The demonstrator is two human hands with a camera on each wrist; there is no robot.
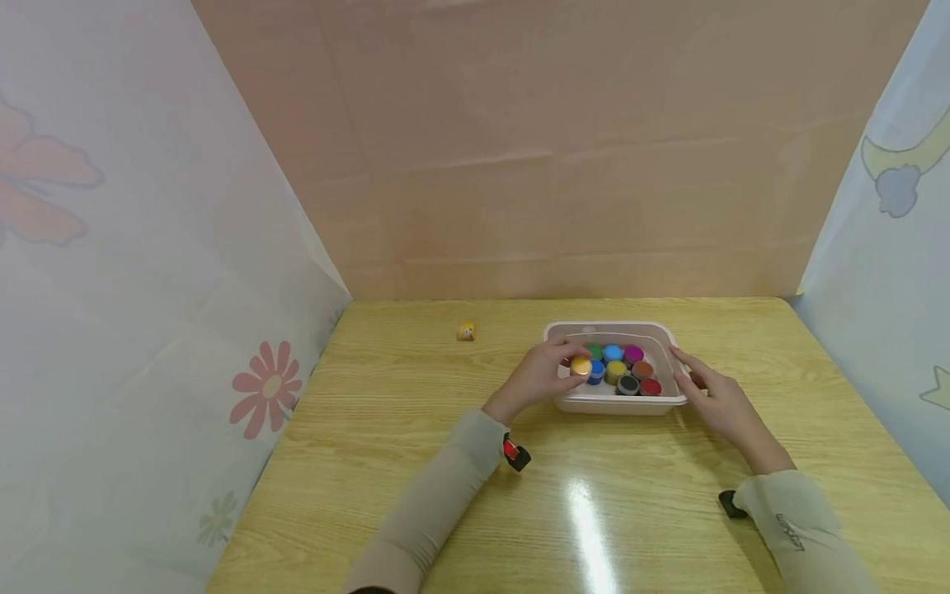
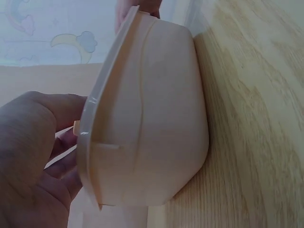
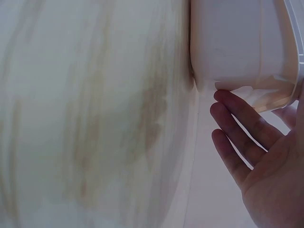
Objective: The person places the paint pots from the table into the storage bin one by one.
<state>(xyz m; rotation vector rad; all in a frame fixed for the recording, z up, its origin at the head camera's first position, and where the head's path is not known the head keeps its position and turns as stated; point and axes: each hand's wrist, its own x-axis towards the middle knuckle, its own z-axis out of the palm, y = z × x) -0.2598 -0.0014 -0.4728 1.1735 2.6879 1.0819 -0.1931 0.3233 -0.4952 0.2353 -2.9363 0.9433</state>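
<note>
A pale pink plastic box (image 1: 616, 407) stands on the table with several small paint pots in it, among them a green-lidded pot (image 1: 594, 352), a purple-lidded pot (image 1: 633, 355) and a red-lidded pot (image 1: 650, 387). Over the box's left end, my left hand (image 1: 540, 375) pinches an orange-lidded paint pot (image 1: 581, 368) between thumb and fingers. The left wrist view shows mostly the box's outer wall, hiding nearly all of that pot. At the right end, my right hand (image 1: 718, 402) touches the rim; its fingers (image 3: 235, 128) look fairly straight beside the wall.
A small yellow pot (image 1: 466, 332) lies on the wooden table (image 1: 401, 388), left of the box near the back edge. Brown paper covers the back (image 1: 564, 165). Patterned sheets stand along the left and right sides.
</note>
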